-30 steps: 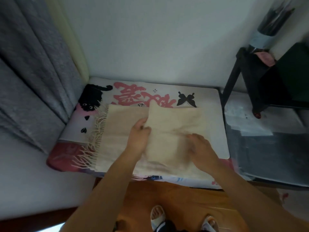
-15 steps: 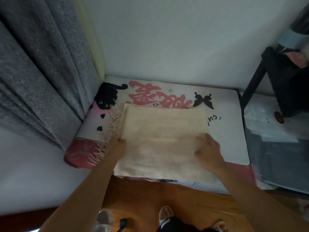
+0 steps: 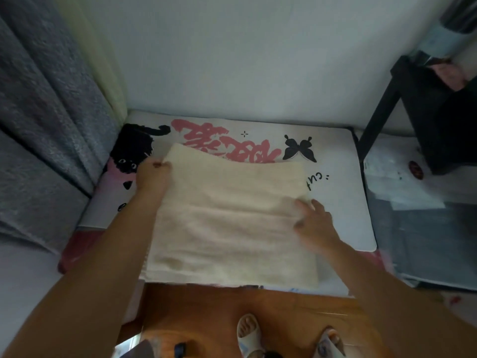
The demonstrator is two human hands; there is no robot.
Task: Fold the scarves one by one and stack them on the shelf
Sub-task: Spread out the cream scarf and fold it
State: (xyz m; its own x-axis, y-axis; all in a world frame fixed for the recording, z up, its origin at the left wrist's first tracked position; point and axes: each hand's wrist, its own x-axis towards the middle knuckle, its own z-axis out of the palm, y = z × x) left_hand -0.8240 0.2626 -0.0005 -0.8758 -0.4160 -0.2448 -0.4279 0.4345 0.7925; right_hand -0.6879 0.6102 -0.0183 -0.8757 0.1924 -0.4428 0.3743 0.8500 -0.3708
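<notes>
A cream scarf lies folded into a broad rectangle on a white printed mat with a black cat, pink lettering and a black butterfly. My left hand grips the scarf's far left corner, fingers closed on the cloth and lifting it slightly. Fingers spread, my right hand lies on the scarf's right edge; it is blurred. The fringe at the scarf's left end is hidden.
Grey curtains hang at the left, a pale wall behind. A black frame stand stands at the right above papers and a grey surface. Wooden floor and my sandalled feet are below the mat.
The right half of the scarf was folded over the left, covering the fringe. My left hand then moved up to the far left corner; my right hand slid to the right edge.
</notes>
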